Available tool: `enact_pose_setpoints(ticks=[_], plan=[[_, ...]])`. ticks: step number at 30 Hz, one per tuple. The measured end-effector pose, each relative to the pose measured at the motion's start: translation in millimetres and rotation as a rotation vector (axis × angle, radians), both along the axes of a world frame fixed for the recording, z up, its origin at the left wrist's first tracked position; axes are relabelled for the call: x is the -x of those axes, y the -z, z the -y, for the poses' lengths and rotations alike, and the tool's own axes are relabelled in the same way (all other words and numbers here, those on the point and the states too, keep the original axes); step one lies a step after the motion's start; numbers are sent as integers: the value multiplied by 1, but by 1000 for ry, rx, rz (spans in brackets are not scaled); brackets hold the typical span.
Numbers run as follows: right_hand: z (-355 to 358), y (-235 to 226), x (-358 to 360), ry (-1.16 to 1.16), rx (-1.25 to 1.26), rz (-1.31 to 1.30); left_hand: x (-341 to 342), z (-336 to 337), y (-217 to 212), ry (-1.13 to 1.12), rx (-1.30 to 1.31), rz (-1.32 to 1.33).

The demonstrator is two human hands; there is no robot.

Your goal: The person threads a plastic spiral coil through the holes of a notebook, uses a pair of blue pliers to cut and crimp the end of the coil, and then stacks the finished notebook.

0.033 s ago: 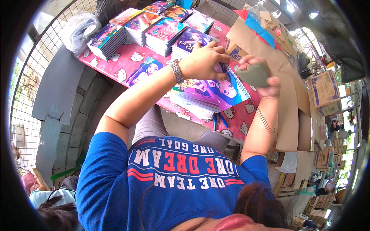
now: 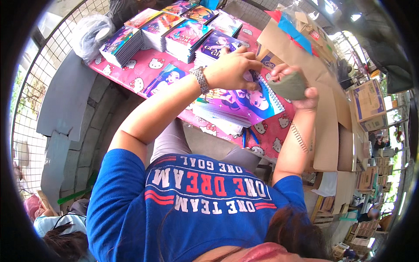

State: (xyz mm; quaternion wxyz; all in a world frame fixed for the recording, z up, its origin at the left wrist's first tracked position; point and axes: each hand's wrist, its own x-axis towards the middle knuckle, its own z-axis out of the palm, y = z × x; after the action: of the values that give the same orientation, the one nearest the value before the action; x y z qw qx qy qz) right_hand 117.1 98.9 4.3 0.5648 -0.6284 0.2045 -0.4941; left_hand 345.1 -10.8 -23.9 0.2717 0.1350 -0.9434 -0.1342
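My left hand (image 2: 233, 70), a metal watch at its wrist, is bent over the upper part of a spiral notebook (image 2: 253, 107). Its thumb and fingers hold the cover near the wire binding. This notebook has a purple and blue cover with a drawn figure and lies on a stack of others (image 2: 222, 120). Raised just right of the binding, my right hand (image 2: 303, 98) is closed around a grey-green cloth pad (image 2: 290, 86). A thin dark coil shape (image 2: 300, 137) runs along my right forearm.
Several stacks of colourful notebooks (image 2: 185, 37) stand at the back of the pink patterned table (image 2: 157, 63). One notebook (image 2: 166, 81) lies left of my stack. Blue-handled pliers or scissors (image 2: 251, 136) sit at the near edge. Cardboard (image 2: 323, 100) and a carton (image 2: 369, 105) are on the right.
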Motion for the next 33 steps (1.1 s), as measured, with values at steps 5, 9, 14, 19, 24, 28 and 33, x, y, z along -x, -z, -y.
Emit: enact_pose_setpoints(ticks=[5, 9, 14, 19, 24, 28, 33], plan=[[0, 3, -1, 177, -109, -88, -3, -3, 1, -25, -33, 18], [7, 2, -1, 194, -124, -145, -2, 0, -1, -30, -56, 8], [28, -6, 0, 299, -256, -706, -2, 5, 1, -15, -6, -78], [38, 2, -2, 108, -164, -224, -20, 38, 5, 66, -68, -149], [52, 6, -7, 123, -254, -230, -20, 44, 14, 104, -227, -139], [52, 5, -7, -20, -206, -53, -18, 44, 8, 121, -264, -116], [65, 14, 6, 190, -207, -472, -11, 47, 6, 168, -324, -153]])
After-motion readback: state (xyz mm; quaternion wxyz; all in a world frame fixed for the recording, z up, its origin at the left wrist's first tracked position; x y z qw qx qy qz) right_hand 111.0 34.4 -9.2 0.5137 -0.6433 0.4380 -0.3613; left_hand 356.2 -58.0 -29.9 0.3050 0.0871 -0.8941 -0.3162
